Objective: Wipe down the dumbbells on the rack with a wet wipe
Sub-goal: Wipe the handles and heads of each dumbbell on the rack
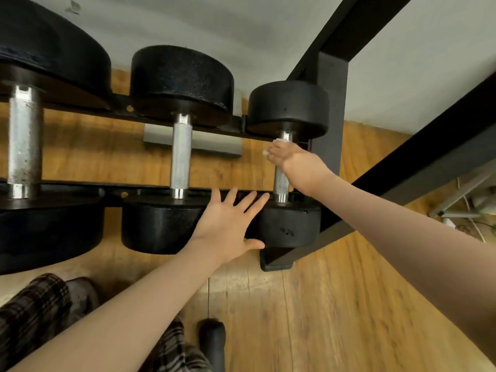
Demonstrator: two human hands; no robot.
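Seen from above, three black dumbbells lie side by side across the two rails of a black steel rack [328,146], over a wood-plank floor [335,304]. At far left, the largest dumbbell [24,138] shows a pitted chrome handle between broad heads. Beside it, the middle dumbbell [181,154] has a knurled handle, and a grey block [212,143] sits on the floor beneath it. The person's left hand [228,226] is spread flat, fingers straight, resting on the near head of the middle dumbbell with the fingertips reaching the front rail; it holds nothing. At right, the smallest dumbbell [288,108] lies next to the rack's upright post. The right hand [291,159] is curled around the upper part of its handle, with a white wet wipe [279,141] pinched against the metal; only scraps of the wipe show past the fingers. A diagonal frame bar [418,167] crosses behind the right forearm. At lower left, plaid trousers [32,312] and dark shoes [212,342] stand on the floor; cables and a grey stand are blurred at far right.
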